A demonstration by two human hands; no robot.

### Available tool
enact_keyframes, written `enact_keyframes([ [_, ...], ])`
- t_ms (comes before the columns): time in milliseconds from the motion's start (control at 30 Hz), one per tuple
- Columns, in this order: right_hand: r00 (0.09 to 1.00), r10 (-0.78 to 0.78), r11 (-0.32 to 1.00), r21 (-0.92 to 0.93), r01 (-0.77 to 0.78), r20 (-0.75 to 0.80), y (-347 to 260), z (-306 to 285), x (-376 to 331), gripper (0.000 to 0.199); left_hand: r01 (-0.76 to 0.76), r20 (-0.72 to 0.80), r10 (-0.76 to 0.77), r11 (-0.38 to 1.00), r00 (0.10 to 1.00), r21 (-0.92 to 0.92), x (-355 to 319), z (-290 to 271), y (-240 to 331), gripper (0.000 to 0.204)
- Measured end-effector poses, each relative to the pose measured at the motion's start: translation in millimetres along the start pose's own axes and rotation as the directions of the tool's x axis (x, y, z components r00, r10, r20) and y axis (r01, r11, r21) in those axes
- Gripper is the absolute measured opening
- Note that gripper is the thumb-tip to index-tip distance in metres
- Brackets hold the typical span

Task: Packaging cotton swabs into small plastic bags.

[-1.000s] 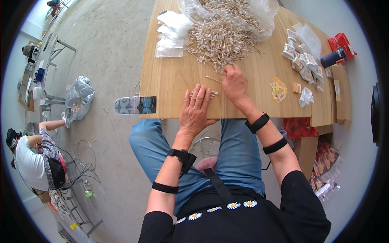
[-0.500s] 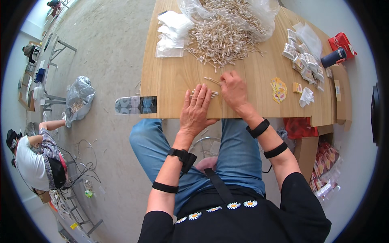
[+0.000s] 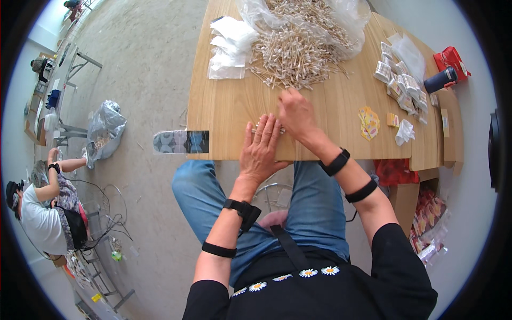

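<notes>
My left hand [image 3: 260,152] lies flat near the front edge of the wooden table, fingers stretched out. Beneath its fingers is a small bunch of cotton swabs [image 3: 282,129], mostly hidden; a few ends show at the side. My right hand [image 3: 298,113] is just beyond and to the right of it, fingers curled together. Whatever is between those fingertips, if anything, I cannot make out. A big heap of cotton swabs [image 3: 296,56] spreads out from a clear plastic bag [image 3: 352,32] beyond both hands, its near edge close to my right fingertips.
Clear bags [image 3: 229,50] lie left of the heap. To the right are packed swab bundles [image 3: 400,85], yellow cards [image 3: 369,122], a crumpled tissue [image 3: 405,132] and a dark bottle [image 3: 440,79]. A co-worker [image 3: 42,213] sits at the far left, near a plastic sack [image 3: 105,128].
My right hand has moved left and slightly away from me, toward the heap; swabs that stuck out of its fingers no longer show. My left hand stays flat in about the same place.
</notes>
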State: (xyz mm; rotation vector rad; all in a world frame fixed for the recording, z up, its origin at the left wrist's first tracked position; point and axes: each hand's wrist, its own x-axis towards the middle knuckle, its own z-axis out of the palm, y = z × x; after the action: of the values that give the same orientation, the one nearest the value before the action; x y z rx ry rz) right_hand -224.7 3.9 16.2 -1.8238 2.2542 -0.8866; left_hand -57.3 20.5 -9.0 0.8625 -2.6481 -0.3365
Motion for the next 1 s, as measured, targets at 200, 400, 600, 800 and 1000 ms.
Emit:
enact_keyframes([
  [200, 0.963, 0.227, 0.940, -0.290, -0.178, 0.144, -29, 22, 77, 0.020, -0.005, 0.006, 0.005, 1.000, 1.000, -0.022, 5, -2, 6, 0.118],
  [400, 0.983, 0.158, 0.959, -0.252, -0.130, 0.098, -8, 24, 52, 0.014, 0.001, 0.015, -0.001, 1.000, 1.000, -0.011, 4, 0, 4, 0.118],
  [600, 0.987, 0.116, 0.988, -0.117, -0.103, 0.112, 3, -2, 11, 0.010, 0.003, -0.009, -0.002, 1.000, 1.000, 0.004, 3, 0, 0, 0.117],
  [800, 0.976, 0.125, 0.984, -0.101, -0.144, -0.178, 23, -10, 31, 0.010, -0.016, -0.026, 0.016, 1.000, 1.000, 0.006, 5, 2, 3, 0.115],
  [1000, 0.998, -0.048, 0.987, -0.155, 0.042, -0.034, 19, -6, -9, 0.004, -0.005, -0.006, 0.005, 1.000, 1.000, 0.009, 3, 1, 1, 0.117],
])
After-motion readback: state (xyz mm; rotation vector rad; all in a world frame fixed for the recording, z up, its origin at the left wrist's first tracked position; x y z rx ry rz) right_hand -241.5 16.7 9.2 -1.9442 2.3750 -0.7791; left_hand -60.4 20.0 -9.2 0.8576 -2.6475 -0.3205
